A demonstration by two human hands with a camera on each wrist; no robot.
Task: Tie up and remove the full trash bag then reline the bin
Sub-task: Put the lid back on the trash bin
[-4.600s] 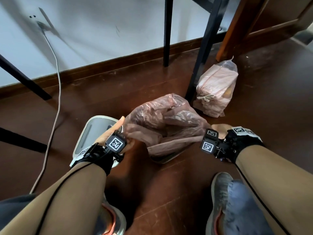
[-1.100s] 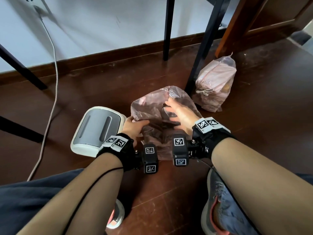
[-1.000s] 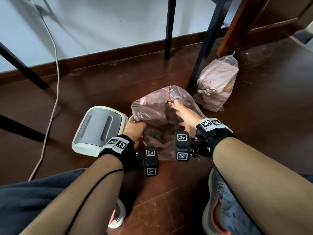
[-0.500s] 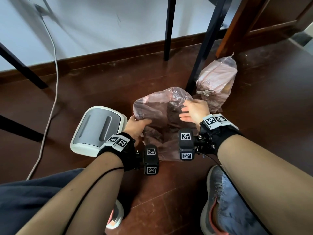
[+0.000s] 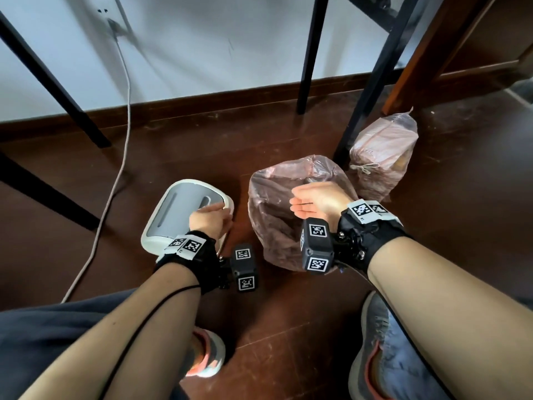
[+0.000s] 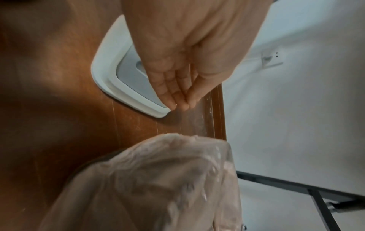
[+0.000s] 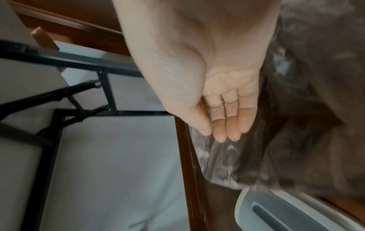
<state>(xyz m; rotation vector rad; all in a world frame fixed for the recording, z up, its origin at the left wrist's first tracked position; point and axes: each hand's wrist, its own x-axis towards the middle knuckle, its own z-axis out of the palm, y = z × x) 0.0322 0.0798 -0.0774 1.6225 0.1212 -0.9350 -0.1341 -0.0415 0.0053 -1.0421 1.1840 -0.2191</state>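
I'm crouched over a dark brown wooden floor [image 5: 86, 168] that runs to the baseboard under a white wall. The biggest thing in reach is the bin wrapped in a fresh pinkish translucent plastic liner [image 5: 277, 215], standing near the foot of a black metal table leg [image 5: 366, 90]; the film drapes over its rim and down the sides, so I judge relining nearly done. Just behind it, by that leg, sits the full pink trash bag [image 5: 383, 157], knotted with its white drawstring and set apart from the bin, out of my way. Left of the bin lies the white-rimmed grey plastic bin lid [image 5: 173, 215], flat on the floor, which I take as waiting to go back on.

My right hand [image 5: 317, 202] lies over the bin's mouth, fingers [image 7: 231, 125] straight and pressed together against the liner, holding nothing, likely seating the film. My left hand [image 5: 209, 222] reaches to the lid's near corner, fingers [image 6: 173, 92] straight and close together, tips at the rim, not gripping it yet.
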